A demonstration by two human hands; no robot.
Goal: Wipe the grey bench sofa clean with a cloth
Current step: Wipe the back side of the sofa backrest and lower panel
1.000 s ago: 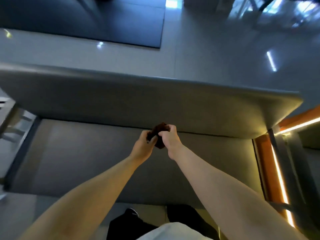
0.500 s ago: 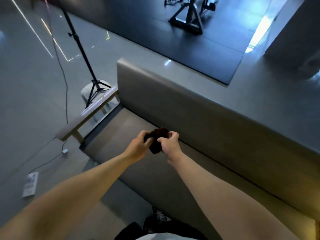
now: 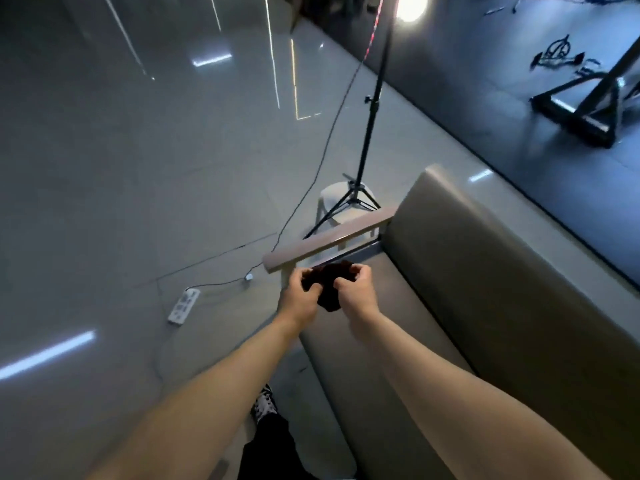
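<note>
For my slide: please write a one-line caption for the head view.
Left hand and right hand grip a dark cloth over the grey bench sofa.

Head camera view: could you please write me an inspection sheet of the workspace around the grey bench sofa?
Surface: grey bench sofa, pale armrest at its far end.
Job's things: dark cloth, bunched, held above the seat.
Clutter: nothing seen on the seat.
Grippers: left hand and right hand both grip the dark cloth.
Cables: black cable trails across the floor towards a white power strip.
Surroundings: light stand by a white stool; metal frame on a dark mat beyond the backrest.
</note>
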